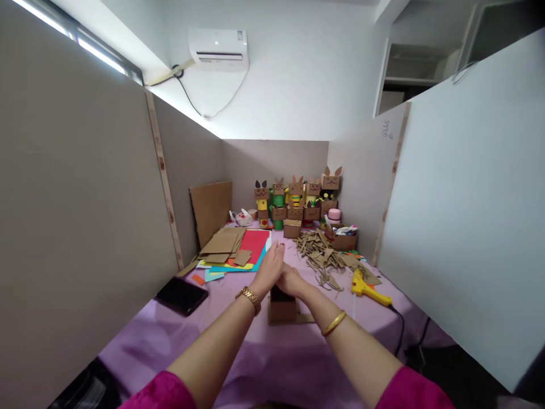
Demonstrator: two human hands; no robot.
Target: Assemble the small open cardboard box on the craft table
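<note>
My left hand [269,266] is held up with its fingers stretched out and close together. Its palm side meets my right hand [291,279], whose fingers are mostly hidden behind the left one. No object shows between the two hands. Just below and behind them, a small open cardboard box [282,311] sits on the table, its inside dark. A flat cardboard strip [305,318] lies at the box's right side. The hands cover the box's far part, and I cannot tell whether they touch it.
Coloured paper [258,241] and cardboard pieces [221,243] lie at left, near a black tablet [182,295]. Cardboard scraps [317,250] and a yellow glue gun [368,289] with its cord lie right. Cardboard animal figures [296,199] stand behind. Partitions [460,187] flank the table.
</note>
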